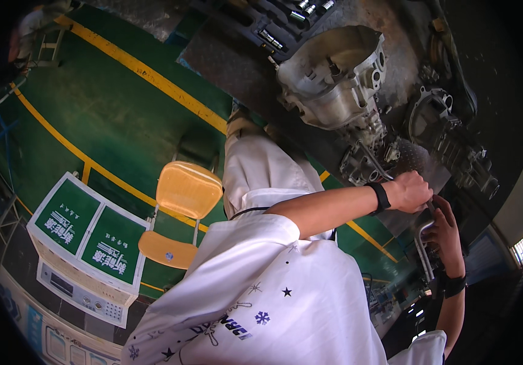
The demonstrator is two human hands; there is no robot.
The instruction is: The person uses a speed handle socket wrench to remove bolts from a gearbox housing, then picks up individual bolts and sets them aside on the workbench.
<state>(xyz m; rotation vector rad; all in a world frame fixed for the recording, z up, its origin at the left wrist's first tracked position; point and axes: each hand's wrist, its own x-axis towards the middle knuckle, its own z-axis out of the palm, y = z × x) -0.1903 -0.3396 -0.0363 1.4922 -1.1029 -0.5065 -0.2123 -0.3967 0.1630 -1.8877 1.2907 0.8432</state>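
Observation:
My left hand [411, 191], with a black band at its wrist, is closed in a fist beyond the workbench's near edge. What it grips, if anything, is hidden by its fingers. Close beside it, my right hand [445, 237] has its fingers curled, their tips near my left hand; a small dark piece shows between the two, too unclear to name. A bent silver metal bar [421, 243] runs alongside the right hand; whether it is held I cannot tell. Past my left hand lies a gearbox part with gears and shafts [365, 161], joined to or touching a large bell-shaped aluminium housing [328, 103].
A second metal gearbox casing [450, 134] lies to the right on the dark bench. An open socket set case [261, 30] sits at the far side. Left on the green floor are a wooden-seated chair [189, 188] and a white cabinet [85, 243] with green top panels.

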